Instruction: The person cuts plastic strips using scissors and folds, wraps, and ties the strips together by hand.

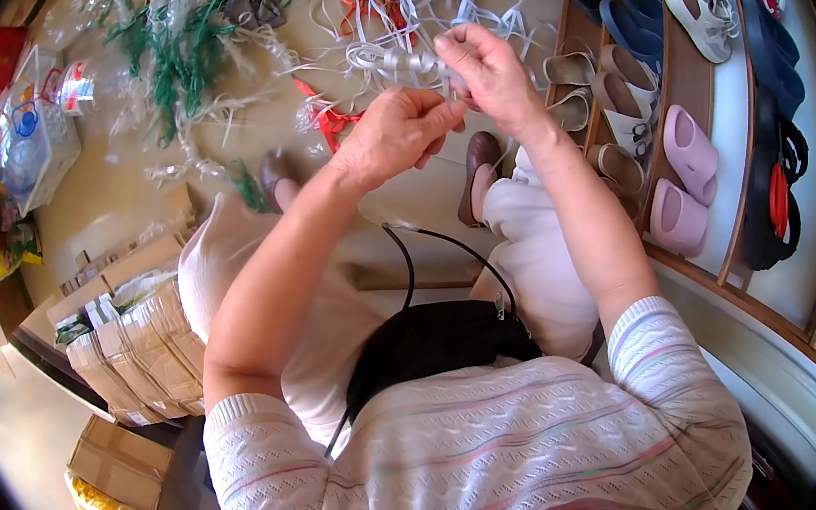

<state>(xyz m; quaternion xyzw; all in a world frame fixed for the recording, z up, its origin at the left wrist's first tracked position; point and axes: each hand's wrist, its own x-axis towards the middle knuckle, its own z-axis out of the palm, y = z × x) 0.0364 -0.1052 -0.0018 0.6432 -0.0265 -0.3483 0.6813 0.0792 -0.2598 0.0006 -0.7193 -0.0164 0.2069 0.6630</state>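
One shiny wht ribbon bundle [396,61], looped & wound, gripped in R hand [494,76]; L hand [398,131] curled beside, hold unclear.

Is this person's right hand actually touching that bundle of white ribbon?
Touching. The head view shows the white ribbon bundle running straight into the grasp of the right hand.

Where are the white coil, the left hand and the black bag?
White coil [394,58]: head view, on its looped strands.
Left hand [396,130]: head view, on its back.
Black bag [438,344]: head view, mid-body.
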